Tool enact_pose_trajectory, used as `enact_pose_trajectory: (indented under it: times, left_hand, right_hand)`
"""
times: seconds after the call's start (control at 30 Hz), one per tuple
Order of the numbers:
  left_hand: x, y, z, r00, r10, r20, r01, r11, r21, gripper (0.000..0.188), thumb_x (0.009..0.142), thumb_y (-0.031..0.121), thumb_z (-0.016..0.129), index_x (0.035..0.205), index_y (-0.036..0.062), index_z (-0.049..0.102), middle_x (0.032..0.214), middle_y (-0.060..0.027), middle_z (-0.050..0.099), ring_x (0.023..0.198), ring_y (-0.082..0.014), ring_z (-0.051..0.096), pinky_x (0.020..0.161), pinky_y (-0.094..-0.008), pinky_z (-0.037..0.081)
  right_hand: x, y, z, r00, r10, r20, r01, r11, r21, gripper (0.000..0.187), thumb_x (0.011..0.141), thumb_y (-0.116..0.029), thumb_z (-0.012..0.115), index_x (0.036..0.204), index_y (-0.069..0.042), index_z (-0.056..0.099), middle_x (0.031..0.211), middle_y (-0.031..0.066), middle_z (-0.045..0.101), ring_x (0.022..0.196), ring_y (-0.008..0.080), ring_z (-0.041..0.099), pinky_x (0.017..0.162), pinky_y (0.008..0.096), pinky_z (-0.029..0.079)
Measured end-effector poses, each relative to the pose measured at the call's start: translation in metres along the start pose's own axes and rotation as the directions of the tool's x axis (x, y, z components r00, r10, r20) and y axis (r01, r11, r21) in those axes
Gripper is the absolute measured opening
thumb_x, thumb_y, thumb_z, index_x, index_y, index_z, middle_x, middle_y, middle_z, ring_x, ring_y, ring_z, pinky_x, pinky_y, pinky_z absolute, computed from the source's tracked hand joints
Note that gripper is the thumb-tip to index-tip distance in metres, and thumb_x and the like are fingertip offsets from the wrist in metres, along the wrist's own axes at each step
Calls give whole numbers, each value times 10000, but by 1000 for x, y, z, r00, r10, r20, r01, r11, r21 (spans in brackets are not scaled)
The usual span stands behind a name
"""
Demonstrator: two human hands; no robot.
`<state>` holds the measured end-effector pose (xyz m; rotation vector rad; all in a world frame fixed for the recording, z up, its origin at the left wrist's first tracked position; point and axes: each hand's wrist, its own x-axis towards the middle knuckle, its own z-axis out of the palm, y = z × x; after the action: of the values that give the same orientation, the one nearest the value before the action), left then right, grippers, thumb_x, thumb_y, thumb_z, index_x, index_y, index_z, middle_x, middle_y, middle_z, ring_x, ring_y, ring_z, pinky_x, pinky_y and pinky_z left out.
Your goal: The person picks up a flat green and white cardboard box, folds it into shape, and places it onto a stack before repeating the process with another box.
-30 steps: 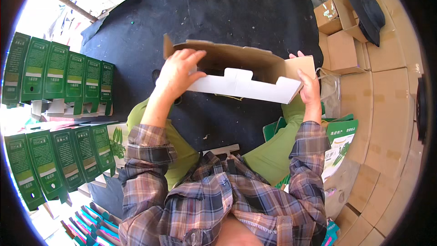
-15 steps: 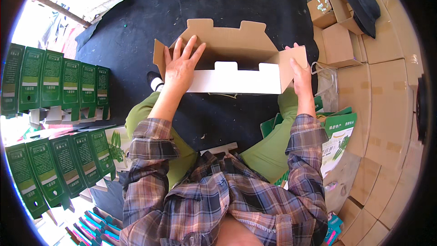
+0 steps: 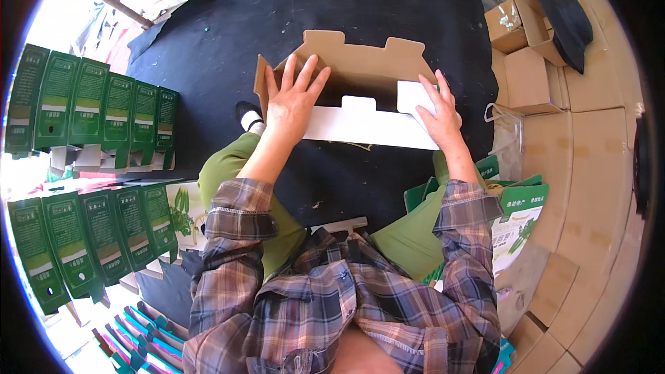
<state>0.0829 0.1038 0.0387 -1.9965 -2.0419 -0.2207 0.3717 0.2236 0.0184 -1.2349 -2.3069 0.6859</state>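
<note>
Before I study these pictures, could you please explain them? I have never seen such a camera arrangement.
No machine is here: a person works, and the only grip is bare-handed. The view comes from the left of two wide cameras worn on the head, looking down; straight edges bend toward the rim. The left hand spreads its fingers at the left end of an open box, brown inside and white in front. The right hand is on a white flap at the right end. Below lies a black sheet. Green boxes stand at left, brown cartons at right.
</note>
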Motion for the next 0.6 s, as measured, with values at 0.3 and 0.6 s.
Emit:
enact_pose_trajectory:
  times: [0.3,0.6]
  left_hand:
    - [-1,-6,-37,886,-292,-361,185,935,-303,719,655,84,775,1317,146,502,1350,-112,444,1271,-302,394,1078,-512,260]
    - [-17,-23,6,958,-219,184,277,872,-403,272,823,223,641,1051,76,657,1029,-146,641,1028,-333,571,864,-418,477]
  right_hand:
    - [4,-3,8,1000,12,-27,-16,984,-177,790,771,-75,713,1444,-274,352,1469,159,295,1283,388,370,1049,448,372]
    - [5,-4,13,992,-27,-121,17,996,-86,780,737,-28,696,1424,-226,383,1369,109,434,1247,319,440,998,401,418]
